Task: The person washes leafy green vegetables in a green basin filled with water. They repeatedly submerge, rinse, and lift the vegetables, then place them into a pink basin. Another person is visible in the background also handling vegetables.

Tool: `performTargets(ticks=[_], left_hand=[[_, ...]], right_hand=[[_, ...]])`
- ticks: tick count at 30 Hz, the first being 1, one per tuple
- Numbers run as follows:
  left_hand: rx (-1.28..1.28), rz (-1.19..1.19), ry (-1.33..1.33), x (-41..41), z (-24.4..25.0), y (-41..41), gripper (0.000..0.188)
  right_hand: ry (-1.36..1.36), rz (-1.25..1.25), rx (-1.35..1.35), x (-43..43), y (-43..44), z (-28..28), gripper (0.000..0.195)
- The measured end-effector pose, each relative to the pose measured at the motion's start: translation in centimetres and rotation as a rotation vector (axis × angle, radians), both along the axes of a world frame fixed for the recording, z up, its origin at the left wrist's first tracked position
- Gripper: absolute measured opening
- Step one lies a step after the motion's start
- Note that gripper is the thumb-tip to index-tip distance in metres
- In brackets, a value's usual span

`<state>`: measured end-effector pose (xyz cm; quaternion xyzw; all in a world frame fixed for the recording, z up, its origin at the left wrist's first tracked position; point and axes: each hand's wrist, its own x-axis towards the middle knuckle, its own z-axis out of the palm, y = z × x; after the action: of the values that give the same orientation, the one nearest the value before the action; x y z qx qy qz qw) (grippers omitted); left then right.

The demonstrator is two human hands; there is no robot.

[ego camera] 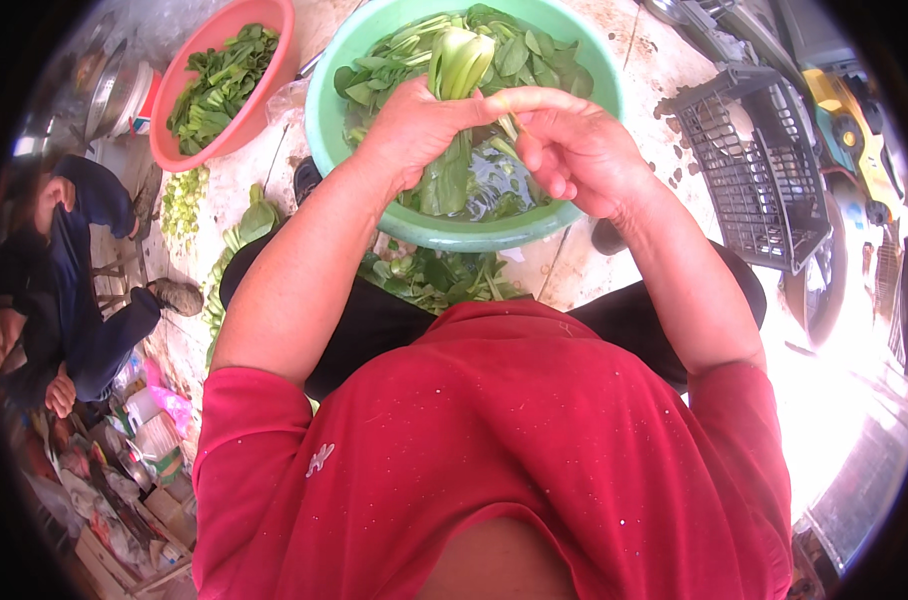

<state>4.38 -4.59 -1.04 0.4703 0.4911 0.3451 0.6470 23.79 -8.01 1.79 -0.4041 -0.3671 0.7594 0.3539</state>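
Observation:
My left hand (416, 124) grips a bunch of leafy greens, likely bok choy (460, 64), with its pale stem end up and its leaves hanging down. Close against it, my right hand (578, 142) has its index finger stretched to the left thumb. A thin yellowish strand (515, 120) runs at its fingers; whether it is a rubber band or a plant fibre cannot be told. Both hands are over a green plastic basin (600, 45) of water. More loose greens (525, 56) float in the basin.
A pink plastic basin (285, 41) of greens stands at upper left. Cut stem ends (184, 199) and greens (446, 277) lie on the floor. A grey plastic crate (754, 165) and a toy truck (848, 139) are at right. Another person's legs (101, 300) show at left.

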Motion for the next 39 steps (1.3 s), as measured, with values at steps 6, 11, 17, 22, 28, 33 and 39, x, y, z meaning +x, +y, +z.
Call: performTargets(ticks=[6,11,17,22,28,33,39], left_hand=[[-0.06,-0.162,0.124,-0.1,-0.6,-0.2,0.025],[0.104,-0.608,0.571,0.3,-0.2,-0.6,0.034],[0.129,-0.615,0.57,-1.0,1.6,-0.3,0.033],[0.012,-0.386,0.068,-1.6,1.6,-0.3,0.032],[0.127,0.094,0.117,-1.1,0.8,1.0,0.04],[-0.022,0.059,-0.092,-1.9,2.1,0.9,0.033],[-0.025,0.11,-0.64,-7.1,4.3,3.7,0.016]], right_hand=[[-0.372,-0.078,0.242,0.6,1.0,0.9,0.053],[-0.791,0.12,0.669,-0.2,0.6,-1.0,0.071],[-0.88,0.272,0.58,1.2,1.3,-1.8,0.071],[-0.548,0.33,0.19,0.9,1.7,-0.8,0.041],[-0.457,0.133,0.165,-0.9,0.5,-0.6,0.024],[-0.463,0.158,0.327,-0.3,0.9,-1.3,0.021],[-0.638,-0.097,0.376,4.4,1.6,-4.2,0.03]])
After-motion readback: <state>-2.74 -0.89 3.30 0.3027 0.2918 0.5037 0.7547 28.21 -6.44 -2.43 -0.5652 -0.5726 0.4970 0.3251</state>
